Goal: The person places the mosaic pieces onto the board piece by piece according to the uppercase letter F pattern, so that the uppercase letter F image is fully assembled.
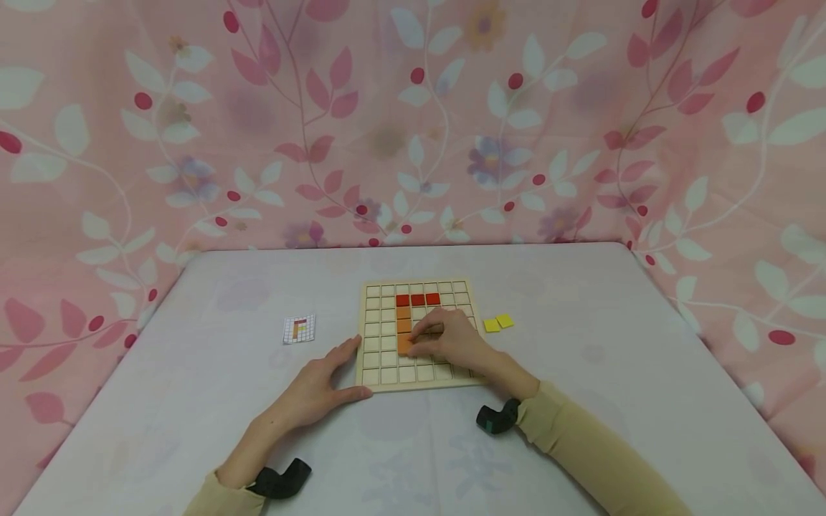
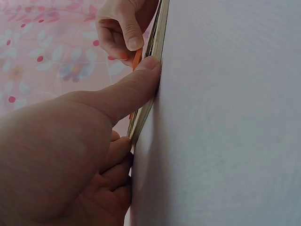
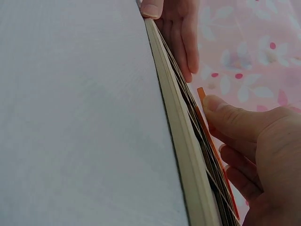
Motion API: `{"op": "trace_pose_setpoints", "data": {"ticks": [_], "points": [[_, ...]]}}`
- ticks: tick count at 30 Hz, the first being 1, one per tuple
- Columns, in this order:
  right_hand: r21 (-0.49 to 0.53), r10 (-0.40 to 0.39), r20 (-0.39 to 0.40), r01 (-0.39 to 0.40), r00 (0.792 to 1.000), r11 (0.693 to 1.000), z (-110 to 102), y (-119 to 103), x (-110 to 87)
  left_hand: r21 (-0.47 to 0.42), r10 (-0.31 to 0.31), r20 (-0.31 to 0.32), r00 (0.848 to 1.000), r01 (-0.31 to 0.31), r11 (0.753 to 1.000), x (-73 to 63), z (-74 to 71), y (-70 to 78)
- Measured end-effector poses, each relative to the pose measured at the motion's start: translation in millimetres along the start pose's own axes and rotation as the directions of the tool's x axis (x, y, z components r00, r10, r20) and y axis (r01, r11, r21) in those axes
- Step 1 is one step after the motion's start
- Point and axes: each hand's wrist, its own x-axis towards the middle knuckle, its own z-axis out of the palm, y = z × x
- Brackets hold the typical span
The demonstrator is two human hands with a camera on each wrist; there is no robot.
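Note:
A wooden grid board (image 1: 379,375) lies on the table. Three red tiles (image 1: 417,299) form a row near its far side, and orange tiles (image 1: 403,325) run down from the left one. My right hand (image 1: 452,337) reaches over the board and pinches an orange tile (image 3: 201,97) between thumb and fingers, tilted close over the grid at the near end of that column. My left hand (image 1: 316,390) spans the board's near left corner, its thumb (image 2: 136,84) on the front edge and its fingers along the left side.
Two yellow tiles (image 1: 498,323) lie just right of the board. On its left is a small card (image 1: 300,329) printed with a coloured grid pattern. A pale cloth covers the table (image 1: 426,451), and a flowered pink curtain (image 1: 413,143) hangs behind.

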Motion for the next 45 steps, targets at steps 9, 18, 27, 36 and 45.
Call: {"op": "trace_pose_setpoints", "data": {"ticks": [9,18,27,36,45], "points": [[-0.071,-0.034,0.017,0.035,0.999,0.997,-0.4,-2.3,-1.7,0.002,0.002,-0.004,1.0,-0.002,1.0,0.7,0.5,-0.2],[-0.101,-0.065,0.036,0.068,0.997,0.993,-0.9,-2.2,-4.1,0.003,-0.005,-0.007,1.0,0.005,1.0,0.6,0.3,-0.9],[-0.077,-0.089,0.054,0.093,0.995,0.993,-0.5,-5.1,-6.5,0.002,-0.011,-0.005,1.0,0.011,1.0,0.6,0.9,-1.7],[-0.073,-0.096,0.057,0.1,0.994,0.992,-0.4,-3.4,-7.9,-0.001,-0.012,0.0,1.0,0.012,1.0,0.3,0.6,0.3],[-0.075,-0.113,0.071,0.118,0.991,0.99,-0.5,-3.0,-7.4,0.007,-0.021,0.002,1.0,0.021,1.0,0.3,0.6,0.0]]}}
